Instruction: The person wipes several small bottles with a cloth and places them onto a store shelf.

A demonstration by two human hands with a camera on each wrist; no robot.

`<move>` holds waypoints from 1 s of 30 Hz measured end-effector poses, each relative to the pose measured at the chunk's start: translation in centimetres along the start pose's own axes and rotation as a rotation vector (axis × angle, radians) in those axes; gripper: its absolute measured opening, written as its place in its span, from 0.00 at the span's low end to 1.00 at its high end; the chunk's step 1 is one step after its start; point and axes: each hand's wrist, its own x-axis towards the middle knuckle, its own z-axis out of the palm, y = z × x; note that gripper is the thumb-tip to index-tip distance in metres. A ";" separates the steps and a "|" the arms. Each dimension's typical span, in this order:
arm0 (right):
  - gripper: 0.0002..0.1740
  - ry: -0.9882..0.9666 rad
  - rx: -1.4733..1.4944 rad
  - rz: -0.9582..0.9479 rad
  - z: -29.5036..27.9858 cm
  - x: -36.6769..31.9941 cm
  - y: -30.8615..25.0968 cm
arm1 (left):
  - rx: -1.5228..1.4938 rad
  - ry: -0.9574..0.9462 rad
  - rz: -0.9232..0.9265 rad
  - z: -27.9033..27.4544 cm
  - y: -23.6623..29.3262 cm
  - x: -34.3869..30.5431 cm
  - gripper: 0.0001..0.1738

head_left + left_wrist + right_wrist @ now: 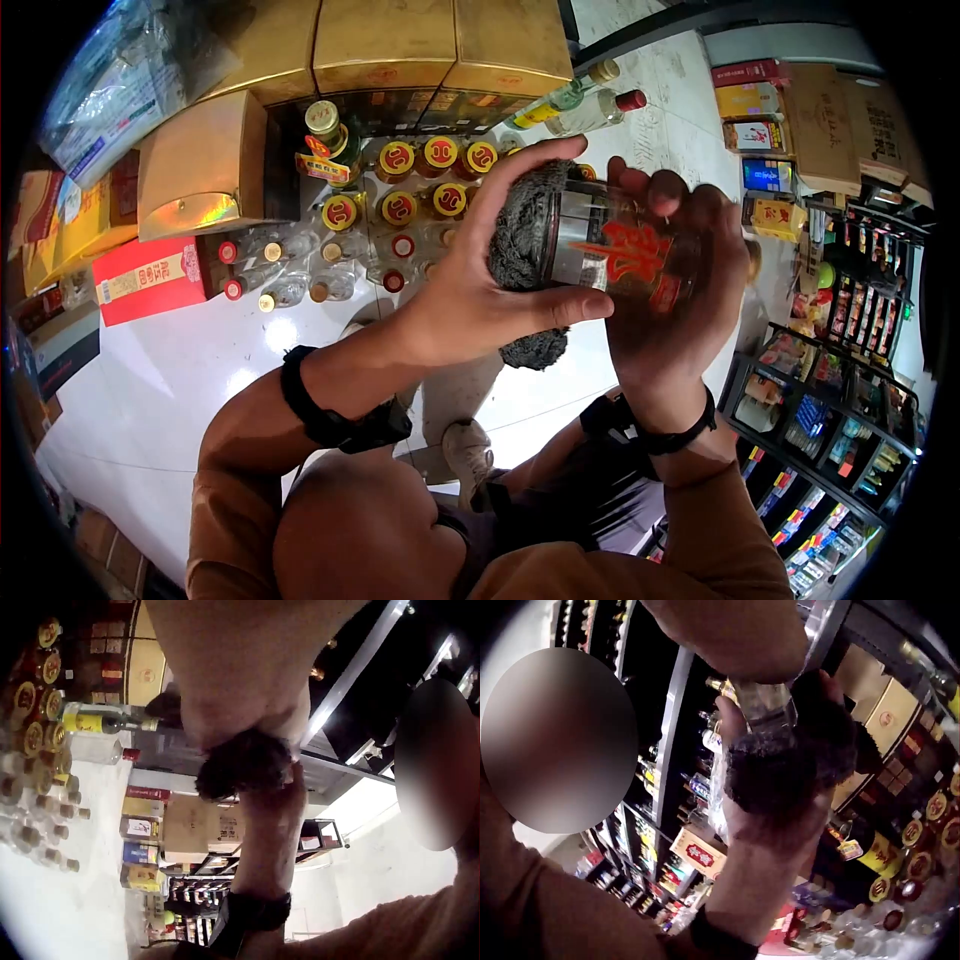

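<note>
Both hands hold a clear glass bottle [585, 240] with red lettering, raised above the floor and lying sideways in the head view. My left hand [460, 295] grips a dark grey fluffy cloth [525, 235] round the bottle's left end, its thumb stretched along the glass. My right hand [690, 290] wraps its fingers round the other end, covering much of it. In the left wrist view the cloth [247, 765] bunches between the hands. The right wrist view shows the cloth [791, 769] pressed against the clear glass [769, 705].
Several bottles with round yellow caps [398, 207] and smaller clear bottles [285, 290] stand on the white floor. A green bottle [335, 150] rises behind them. Gold boxes [385, 45] line the back; a red box [150, 280] lies left. Stocked shelves [830, 430] stand right.
</note>
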 end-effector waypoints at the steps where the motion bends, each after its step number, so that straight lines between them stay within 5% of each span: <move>1: 0.14 -0.104 -0.071 -0.134 -0.5 0.1 0.3 | 0.163 -0.020 0.047 -0.3 0.1 0.0 0.59; 6: 0.07 -0.316 -0.675 -0.555 -1.6 0.2 1.0 | 0.283 -0.054 -0.052 0.1 0.4 -0.3 0.59; 9: 0.09 -0.224 -0.695 -0.572 -1.2 -0.4 1.8 | 0.715 -0.106 0.143 0.4 0.8 -0.7 0.55; 13: 0.13 0.259 -0.355 0.033 -0.2 -0.4 1.0 | 0.746 -0.301 0.169 1.4 -0.1 -1.0 0.53; 18: 0.12 0.191 -0.021 0.250 -0.3 -0.9 0.6 | 0.947 -0.353 0.181 0.0 -0.9 -0.5 0.51; 22: 0.19 0.120 -0.160 0.161 1.0 -1.3 0.5 | 0.882 -0.124 0.100 -0.3 0.5 -0.2 0.42; 24: 0.27 -0.149 -0.519 0.060 -0.6 -0.5 0.0 | 0.376 -0.132 -0.091 -1.5 0.9 0.0 0.38; 26: 0.27 -0.263 -0.612 0.114 -1.1 0.2 -1.0 | 0.210 -0.161 -0.217 -2.0 1.9 0.3 0.36; 28: 0.28 -0.352 -0.477 0.028 -1.3 0.7 -0.3 | 0.041 -0.264 -0.274 -2.0 2.1 0.5 0.36; 30: 0.27 -0.195 -0.332 0.092 -1.1 0.4 0.4 | 0.152 -0.257 -0.172 -1.6 1.8 0.6 0.37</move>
